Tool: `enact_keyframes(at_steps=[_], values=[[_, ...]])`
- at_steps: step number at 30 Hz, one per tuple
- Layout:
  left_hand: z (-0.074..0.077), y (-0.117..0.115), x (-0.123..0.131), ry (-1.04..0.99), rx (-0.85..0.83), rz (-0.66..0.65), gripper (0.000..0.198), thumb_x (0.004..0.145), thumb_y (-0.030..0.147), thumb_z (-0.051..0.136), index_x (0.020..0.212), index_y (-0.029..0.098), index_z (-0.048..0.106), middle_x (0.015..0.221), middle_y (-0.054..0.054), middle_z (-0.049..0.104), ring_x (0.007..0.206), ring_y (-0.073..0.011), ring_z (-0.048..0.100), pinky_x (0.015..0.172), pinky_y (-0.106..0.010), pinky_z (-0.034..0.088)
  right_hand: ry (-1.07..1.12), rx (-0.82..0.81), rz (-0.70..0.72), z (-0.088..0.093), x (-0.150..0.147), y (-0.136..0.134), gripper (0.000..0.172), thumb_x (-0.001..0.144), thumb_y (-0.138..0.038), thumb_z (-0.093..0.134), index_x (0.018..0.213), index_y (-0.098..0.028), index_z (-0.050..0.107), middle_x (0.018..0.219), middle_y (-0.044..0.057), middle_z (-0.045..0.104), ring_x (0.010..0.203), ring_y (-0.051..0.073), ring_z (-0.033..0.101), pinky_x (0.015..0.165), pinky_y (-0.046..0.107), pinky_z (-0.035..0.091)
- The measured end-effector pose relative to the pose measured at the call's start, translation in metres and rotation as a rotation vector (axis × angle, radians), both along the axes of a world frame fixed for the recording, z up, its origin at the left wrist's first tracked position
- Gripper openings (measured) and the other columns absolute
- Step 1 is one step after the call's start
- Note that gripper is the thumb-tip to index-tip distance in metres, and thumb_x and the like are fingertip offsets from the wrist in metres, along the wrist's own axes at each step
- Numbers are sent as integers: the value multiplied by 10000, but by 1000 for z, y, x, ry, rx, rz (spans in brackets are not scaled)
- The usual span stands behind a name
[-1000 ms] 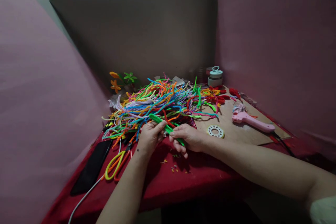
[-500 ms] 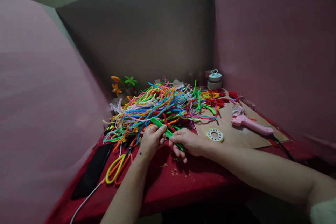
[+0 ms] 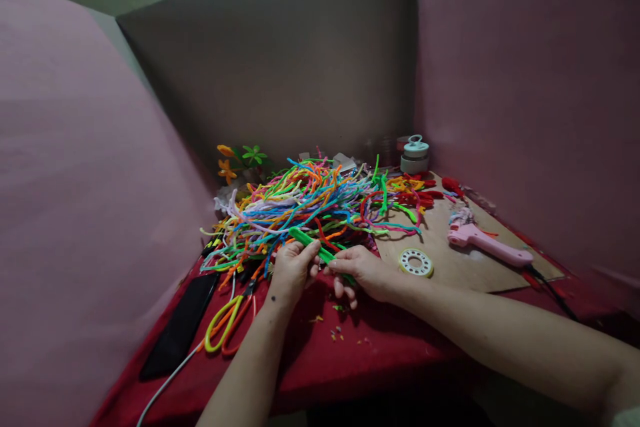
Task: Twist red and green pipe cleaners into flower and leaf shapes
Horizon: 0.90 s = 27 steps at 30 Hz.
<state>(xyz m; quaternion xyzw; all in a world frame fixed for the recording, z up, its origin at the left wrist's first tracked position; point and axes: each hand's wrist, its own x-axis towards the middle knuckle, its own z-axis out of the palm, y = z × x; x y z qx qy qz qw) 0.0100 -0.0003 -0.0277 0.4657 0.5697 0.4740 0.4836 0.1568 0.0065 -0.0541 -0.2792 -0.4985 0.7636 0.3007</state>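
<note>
A bright green fuzzy strip [image 3: 326, 255], which looks like bundled pipe cleaners, slants between both hands. My left hand [image 3: 295, 270] pinches it near its upper left part, thumb on top. Toward the lower right end, my right hand [image 3: 356, 272] grips the same strip between thumb and fingers, its lower fingers curled beneath. Part of the strip is hidden by the fingers. Just behind the hands lies a large heap of multicoloured pipe cleaners [image 3: 285, 203].
Scissors [image 3: 223, 325] and a black phone-like slab [image 3: 179, 327] lie left on the red cloth [image 3: 320, 373]. On the right, a board [image 3: 440, 240] carries a tape roll [image 3: 416, 263] and a pink tool [image 3: 490, 245] with a cord. A lidded jar [image 3: 415, 153] stands behind.
The view has shifted slightly, so everything appears a little farther right. Both hands keep their hold on the green strip, with barely any change in their position relative to each other.
</note>
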Motion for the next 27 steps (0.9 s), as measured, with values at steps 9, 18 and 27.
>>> enact_keyframes(at_steps=[9, 18, 27], values=[[-4, 2, -3, -66, 11, 12, 357, 664, 432, 645, 523, 148, 479, 304, 56, 418, 240, -44, 301, 271, -156, 195, -64, 79, -65, -1, -3, -2, 217, 737, -361, 494, 690, -149, 486, 418, -27, 563, 257, 76, 417, 282, 179, 343], [2, 6, -12, -130, 168, 87, 270, 640, 344, 685, 663, 158, 492, 418, 91, 422, 297, -25, 322, 307, -146, 222, -69, 63, -52, -1, -2, -3, 217, 770, -354, 474, 696, -150, 486, 404, -30, 550, 252, 81, 414, 283, 181, 346], [2, 10, -17, 81, 270, 209, 215, 670, 337, 655, 681, 148, 553, 408, 82, 434, 325, -37, 341, 335, -153, 244, -73, 37, -15, 1, 0, -1, 203, 755, -332, 482, 674, -146, 490, 375, -32, 539, 230, 75, 388, 265, 171, 337]])
